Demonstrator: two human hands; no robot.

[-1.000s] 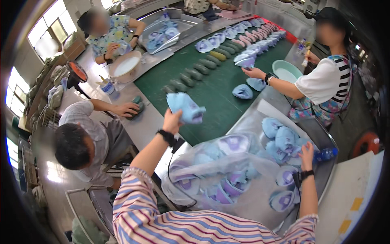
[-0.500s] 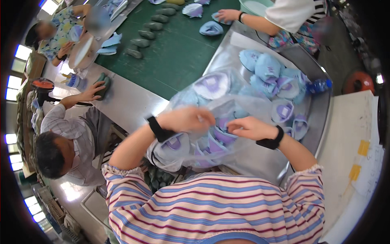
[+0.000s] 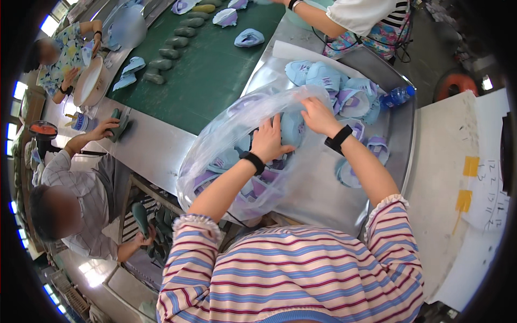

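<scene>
Clear plastic is what both my hands are working: a big see-through bag [image 3: 237, 156] lies across the near left part of the metal tray [image 3: 328, 183], stuffed with pale blue and purple shoe uppers [image 3: 215, 167], its mouth turned toward the far right. My left hand [image 3: 267, 141] lies flat on the film with the fingers spread and gripping nothing; beneath it sits one light blue upper [image 3: 292, 128]. Just to the right, my right hand [image 3: 316, 116] has its fingers curled and pinching the bag's edge, holding the mouth up and open. To do this well, I judge I should keep the right hand lifting the rim taut while the left pins the load, so the film does not fold in on itself or drag the pieces out in a clump.

Further right, a loose heap of uppers [image 3: 334, 86] lies on the tray's far end, with a blue plastic bottle [image 3: 397, 97] at its right edge and a few more uppers [image 3: 377, 148] near my right wrist.

Beyond the tray on the far left runs a green conveyor belt [image 3: 210, 81] carrying a row of dark green shoe lasts [image 3: 172, 46]. At the left, a person in a checked shirt [image 3: 75, 188] sits at the grey bench [image 3: 145, 145], one hand on a last. Farther off, another person holds a white bowl [image 3: 89, 81]. A white table [image 3: 458, 177] with yellow tape marks stands at the right.
</scene>
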